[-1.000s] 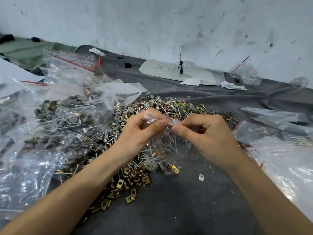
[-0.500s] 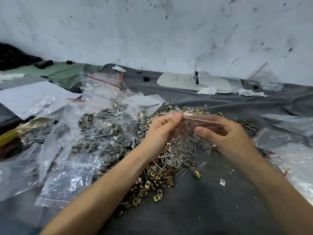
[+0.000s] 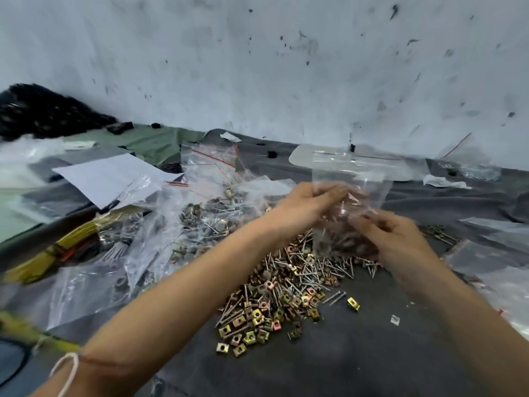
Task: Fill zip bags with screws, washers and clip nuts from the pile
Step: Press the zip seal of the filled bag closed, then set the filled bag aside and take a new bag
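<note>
A: Where's the bag (image 3: 353, 179)?
B: Held up over the pile (image 3: 286, 293), w/ screws (image 3: 323, 242) inside. Left hand (image 3: 312, 202) pinches its side, right hand (image 3: 396, 239) curls on the front. It's blurry tho.
A: Risk?
B: Can't tell if the top's sealed. If the grip slips or it tips, screws spill back. The tips may poke thru the plastic too.

Both bare forearms reach forward from the lower edge of the view and converge toward the middle. The left hand (image 3: 310, 203) sits slightly higher, its back turned up, with its fingertips drawn together and pinching the zip bag (image 3: 355, 179). The right hand (image 3: 396, 239), blurred, lies just beside it and a little lower, with its fingers curled inward onto the same bag. The two hands' fingertips nearly meet.
</note>
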The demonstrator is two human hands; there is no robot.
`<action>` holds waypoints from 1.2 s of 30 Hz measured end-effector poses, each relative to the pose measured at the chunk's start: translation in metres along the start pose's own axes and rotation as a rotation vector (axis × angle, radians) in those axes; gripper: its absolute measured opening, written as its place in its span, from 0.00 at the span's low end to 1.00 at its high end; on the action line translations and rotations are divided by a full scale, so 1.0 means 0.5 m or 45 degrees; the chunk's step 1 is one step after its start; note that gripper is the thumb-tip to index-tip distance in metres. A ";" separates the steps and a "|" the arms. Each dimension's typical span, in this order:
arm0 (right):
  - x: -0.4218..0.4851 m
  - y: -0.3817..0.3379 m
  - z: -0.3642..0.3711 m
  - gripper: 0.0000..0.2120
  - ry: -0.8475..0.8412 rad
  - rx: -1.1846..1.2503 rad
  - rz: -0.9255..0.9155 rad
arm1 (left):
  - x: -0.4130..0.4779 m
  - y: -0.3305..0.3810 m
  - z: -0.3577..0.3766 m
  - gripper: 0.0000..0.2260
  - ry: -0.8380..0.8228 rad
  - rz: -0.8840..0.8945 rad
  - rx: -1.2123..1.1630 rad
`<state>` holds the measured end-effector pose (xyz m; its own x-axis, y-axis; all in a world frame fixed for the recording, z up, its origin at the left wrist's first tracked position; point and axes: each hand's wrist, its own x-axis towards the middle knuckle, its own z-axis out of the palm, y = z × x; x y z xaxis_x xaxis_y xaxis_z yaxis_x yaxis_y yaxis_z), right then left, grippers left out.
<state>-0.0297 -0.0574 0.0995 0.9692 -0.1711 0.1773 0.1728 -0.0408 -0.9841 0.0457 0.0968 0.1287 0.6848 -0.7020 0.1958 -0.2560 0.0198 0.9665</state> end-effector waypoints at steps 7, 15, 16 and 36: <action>0.013 0.020 -0.017 0.11 0.108 -0.335 0.139 | -0.044 0.036 -0.205 0.11 0.573 -0.185 0.052; 0.043 0.117 -0.167 0.17 0.689 -1.696 0.424 | -0.042 0.015 -0.175 0.38 0.954 -0.020 0.994; 0.037 0.127 -0.185 0.20 0.727 -1.654 0.473 | -0.040 -0.001 -0.121 0.37 0.798 0.026 0.975; -0.021 -0.021 -0.168 0.18 0.507 -0.351 -0.152 | 0.031 -0.177 0.193 0.23 0.163 0.345 -0.099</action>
<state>-0.0565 -0.1377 0.1089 0.7937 -0.5098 0.3319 0.1738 -0.3327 -0.9269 0.0131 0.0154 0.0303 0.6805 -0.5681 0.4629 -0.3915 0.2521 0.8849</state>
